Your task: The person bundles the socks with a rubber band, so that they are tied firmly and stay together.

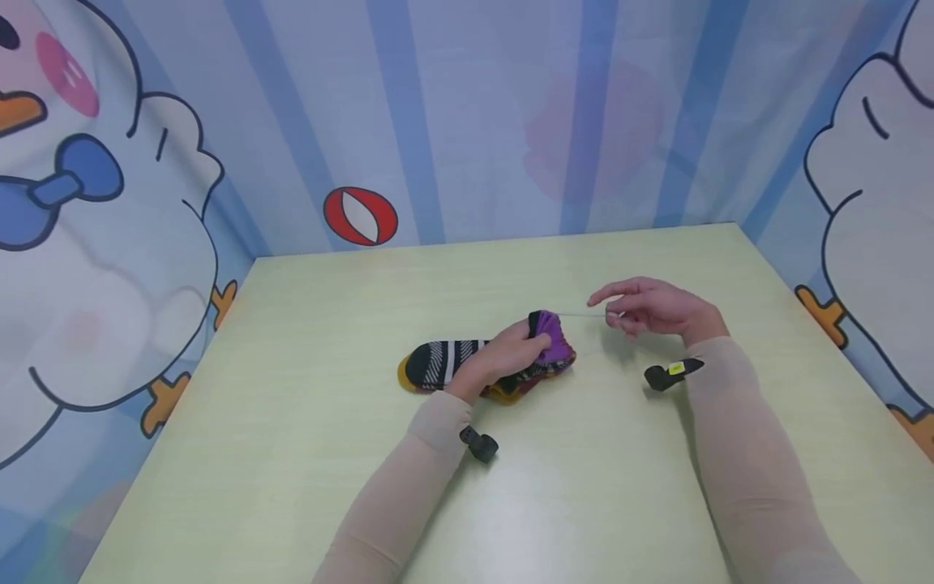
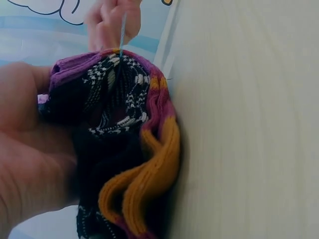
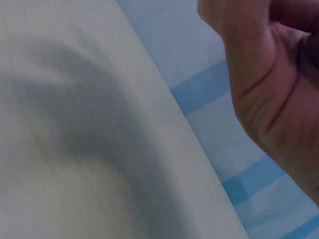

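Observation:
A bundle of patterned socks (image 1: 439, 363), black and white with purple cuffs and mustard toes and heels, lies on the table. My left hand (image 1: 507, 354) grips it near the cuffs, thumb over the purple part. In the left wrist view the folded socks (image 2: 154, 169) show their mustard and maroon edges beside the palm. A thin pale strand (image 1: 580, 315) stretches taut from the cuffs to my right hand (image 1: 653, 310), which pinches its far end between thumb and fingers. The right wrist view shows only part of this hand (image 3: 269, 84); its fingertips are out of frame.
The pale table (image 1: 292, 487) ends at a striped blue curtain (image 1: 481, 122) along the back. Printed cartoon birds cover the side hangings. A small black camera sits on each wrist, and the right hand casts a shadow on the table.

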Demonstrator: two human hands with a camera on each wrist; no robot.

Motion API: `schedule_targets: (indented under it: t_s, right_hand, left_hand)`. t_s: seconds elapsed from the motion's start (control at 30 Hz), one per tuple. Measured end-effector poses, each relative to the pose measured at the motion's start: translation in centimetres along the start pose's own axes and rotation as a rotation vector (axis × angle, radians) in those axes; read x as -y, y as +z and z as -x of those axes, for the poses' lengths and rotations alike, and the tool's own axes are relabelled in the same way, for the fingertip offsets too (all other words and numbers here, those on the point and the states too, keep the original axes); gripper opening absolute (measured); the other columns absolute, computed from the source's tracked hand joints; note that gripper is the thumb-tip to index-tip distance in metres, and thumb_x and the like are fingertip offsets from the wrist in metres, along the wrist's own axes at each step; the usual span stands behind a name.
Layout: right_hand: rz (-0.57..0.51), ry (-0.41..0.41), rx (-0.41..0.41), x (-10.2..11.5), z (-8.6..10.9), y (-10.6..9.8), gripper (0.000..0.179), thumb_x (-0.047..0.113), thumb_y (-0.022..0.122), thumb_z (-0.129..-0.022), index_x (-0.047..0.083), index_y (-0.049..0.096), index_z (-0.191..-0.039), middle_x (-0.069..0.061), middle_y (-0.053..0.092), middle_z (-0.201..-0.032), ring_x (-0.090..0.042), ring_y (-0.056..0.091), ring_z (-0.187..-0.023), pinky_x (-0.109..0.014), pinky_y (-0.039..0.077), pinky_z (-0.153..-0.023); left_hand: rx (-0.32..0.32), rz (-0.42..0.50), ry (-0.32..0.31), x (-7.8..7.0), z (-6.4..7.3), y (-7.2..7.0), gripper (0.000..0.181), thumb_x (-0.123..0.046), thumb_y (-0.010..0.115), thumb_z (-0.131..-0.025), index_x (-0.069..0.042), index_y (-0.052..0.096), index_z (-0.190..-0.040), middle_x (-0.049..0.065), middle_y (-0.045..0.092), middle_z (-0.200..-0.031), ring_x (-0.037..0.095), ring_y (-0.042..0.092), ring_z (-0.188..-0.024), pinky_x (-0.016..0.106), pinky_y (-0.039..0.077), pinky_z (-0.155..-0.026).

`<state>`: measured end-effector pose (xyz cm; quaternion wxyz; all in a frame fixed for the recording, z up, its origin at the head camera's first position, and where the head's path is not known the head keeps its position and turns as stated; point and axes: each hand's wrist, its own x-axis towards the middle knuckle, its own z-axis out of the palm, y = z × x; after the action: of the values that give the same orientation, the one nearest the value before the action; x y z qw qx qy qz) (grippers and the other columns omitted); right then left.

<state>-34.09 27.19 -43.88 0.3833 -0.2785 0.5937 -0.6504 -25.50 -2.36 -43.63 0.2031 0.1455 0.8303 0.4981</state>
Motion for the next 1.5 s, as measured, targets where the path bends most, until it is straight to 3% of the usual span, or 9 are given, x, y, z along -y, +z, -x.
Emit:
schedule_targets:
  t_s: [0.13,0.37,0.6,0.77,0.87,1.07,1.17,1.27,1.5]
  right_hand:
    - [0.172,-0.002,0.180,-0.3,0.1,0.2,0.028,-0.004,0.041,-0.104,-0.012,0.058,-0.125,-0.010,0.069,-0.099,-0.026,0.032,-0.048,-0.035,0.052,-0.056]
    - [0.340,-0.047,0.225,-0.2,-1.8,1.5,0.024,-0.005,0.058,-0.096,-0.016,0.063,-0.117,-0.012,0.072,-0.095,-0.022,0.047,-0.049,-0.036,0.056,-0.058]
    - [0.042,-0.430,0.072,-0.8,-2.6,1.4,0.036,-0.013,0.046,-0.095,0.007,0.075,-0.086,-0.006,0.061,-0.090,-0.021,0.055,-0.090,-0.040,0.056,-0.084]
    - [-0.097,-0.646,0.174,-0.8,-2.9,1.7,0.031,0.011,0.053,-0.104,0.005,0.055,-0.073,-0.008,0.044,-0.093,-0.024,0.042,-0.098,-0.044,0.038,-0.105]
    - [-0.163,-0.706,0.208,-0.5,-3.2,2.0,0.040,0.011,0.044,-0.106,0.009,0.036,-0.067,-0.006,0.037,-0.078,-0.022,0.039,-0.081,-0.034,0.039,-0.091]
    - [-0.390,-0.596,0.260,0.1,-3.4,2.7,0.054,0.024,0.012,-0.111,0.006,0.033,-0.065,-0.005,0.046,-0.059,-0.015,0.028,-0.049,-0.026,0.026,-0.050]
    - [-0.491,-0.511,0.223,0.1,-3.3,2.8,0.073,0.035,0.004,-0.110,-0.005,0.057,-0.078,-0.017,0.070,-0.088,-0.018,0.049,-0.053,-0.025,0.049,-0.058]
    - [-0.530,-0.461,0.156,0.2,-3.3,2.9,0.078,0.037,0.003,-0.109,-0.010,0.065,-0.116,-0.025,0.063,-0.128,-0.028,0.068,-0.082,-0.037,0.059,-0.071]
    - [-0.251,-0.304,0.111,0.5,-3.5,3.2,0.056,0.024,0.012,-0.112,-0.010,0.046,-0.142,-0.021,0.052,-0.144,-0.031,0.063,-0.115,-0.039,0.058,-0.075]
  left_hand:
    - [0.039,0.013,0.026,0.0,0.1,0.0,0.018,-0.027,0.046,-0.098,-0.011,0.048,-0.089,0.001,0.045,-0.081,0.015,0.041,-0.067,0.030,0.035,-0.063]
    - [0.064,0.020,0.044,0.1,0.1,0.0,0.017,-0.025,0.046,-0.098,-0.011,0.049,-0.088,0.000,0.045,-0.079,0.016,0.042,-0.066,0.030,0.034,-0.063]
    - [0.038,0.028,0.014,0.4,0.1,-0.1,0.019,-0.028,0.047,-0.097,-0.010,0.053,-0.096,0.002,0.050,-0.086,0.017,0.047,-0.074,0.031,0.039,-0.067]
    - [0.043,0.035,0.006,0.2,0.1,-0.1,0.021,-0.029,0.047,-0.098,-0.010,0.054,-0.103,0.004,0.052,-0.090,0.018,0.049,-0.077,0.032,0.040,-0.069]
    - [0.031,0.045,0.011,0.2,0.0,-0.1,0.021,-0.029,0.047,-0.098,-0.010,0.054,-0.102,0.004,0.051,-0.091,0.018,0.048,-0.079,0.032,0.039,-0.071]
    - [0.010,0.067,0.008,0.1,0.0,-0.2,0.024,-0.029,0.046,-0.100,-0.009,0.056,-0.109,0.006,0.057,-0.101,0.019,0.051,-0.090,0.033,0.041,-0.080]
    - [0.008,0.078,-0.011,0.2,0.1,-0.3,0.029,-0.031,0.046,-0.101,-0.009,0.055,-0.117,0.007,0.058,-0.106,0.020,0.052,-0.094,0.036,0.041,-0.083]
    - [-0.003,0.082,-0.031,0.3,0.0,-0.3,0.034,-0.033,0.046,-0.100,-0.009,0.054,-0.124,0.006,0.059,-0.109,0.021,0.053,-0.097,0.038,0.041,-0.086]
    - [0.002,0.058,0.022,0.2,-0.1,-0.3,0.034,-0.031,0.044,-0.102,-0.010,0.054,-0.127,0.006,0.059,-0.111,0.021,0.053,-0.098,0.038,0.042,-0.088]
